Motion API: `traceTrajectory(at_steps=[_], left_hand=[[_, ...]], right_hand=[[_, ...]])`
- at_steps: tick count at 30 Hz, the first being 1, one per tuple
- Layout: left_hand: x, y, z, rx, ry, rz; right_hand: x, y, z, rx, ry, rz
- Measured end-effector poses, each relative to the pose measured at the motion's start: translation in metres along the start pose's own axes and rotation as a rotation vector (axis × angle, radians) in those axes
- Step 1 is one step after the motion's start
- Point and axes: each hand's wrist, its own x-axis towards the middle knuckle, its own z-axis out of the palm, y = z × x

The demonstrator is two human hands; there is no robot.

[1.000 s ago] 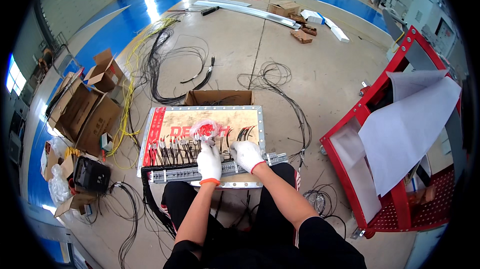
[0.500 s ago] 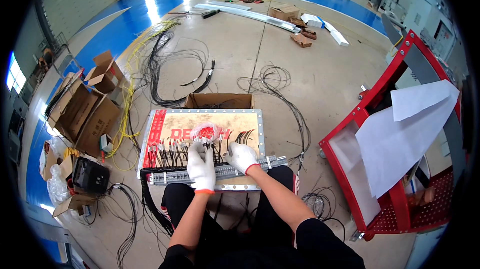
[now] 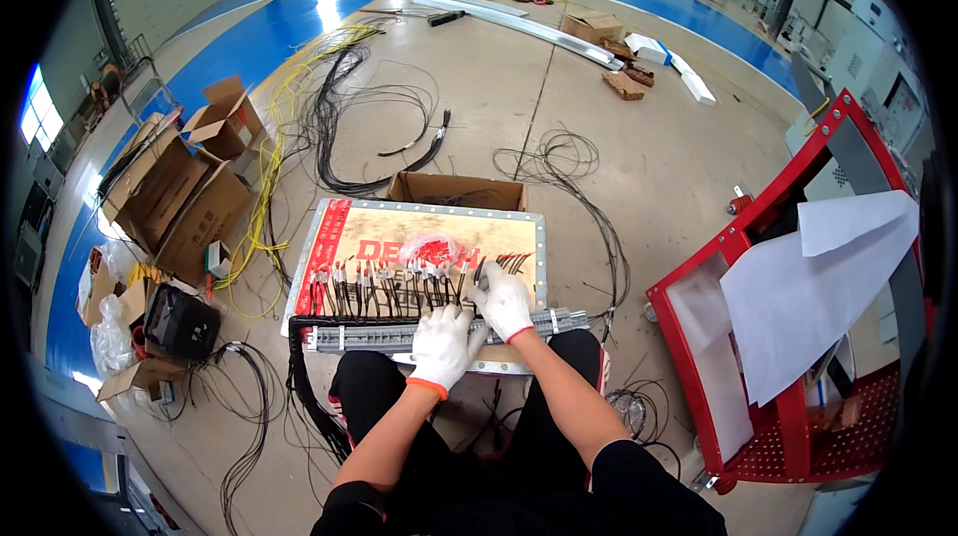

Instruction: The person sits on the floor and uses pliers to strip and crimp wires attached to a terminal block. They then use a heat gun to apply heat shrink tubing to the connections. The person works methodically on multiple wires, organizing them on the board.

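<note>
My left hand [image 3: 444, 344], in a white knit glove, rests over the grey slotted rail [image 3: 374, 338] with its fingers curled at the black cable bundle [image 3: 349, 320]; what lies under the fingertips is hidden. Beside it, farther right, my gloved right hand [image 3: 503, 302] has thumb and fingers closed around a thin black wire. Several short black wires [image 3: 374, 288] with pale and red ends stand in a row along the bundle. Behind them, a clear bag of small red pieces [image 3: 431, 251] sits on the printed wooden board [image 3: 519, 229], which lies just ahead of my knees.
An open cardboard box [image 3: 459, 191] stands behind the board. Black cable coils [image 3: 344, 152] and yellow cable [image 3: 264, 187] spread over the floor. Cartons [image 3: 185, 202] stand left. On the right is a red metal frame [image 3: 743, 242] draped with white sheets [image 3: 813, 286].
My left hand has come down from the wire ends onto the rail and bundle, moving right. My right hand has risen slightly to the wires. The whole view has shifted a little.
</note>
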Motion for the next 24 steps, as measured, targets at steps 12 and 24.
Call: traceTrajectory(at_steps=[12, 24], left_hand=[[0.004, 0.003, 0.001, 0.000, -0.019, -0.022], [0.009, 0.004, 0.000, -0.084, -0.015, -0.042]], right_hand=[[0.008, 0.004, -0.003, -0.077, 0.053, -0.162], [0.026, 0.008, -0.036, 0.397, 0.003, -0.079]])
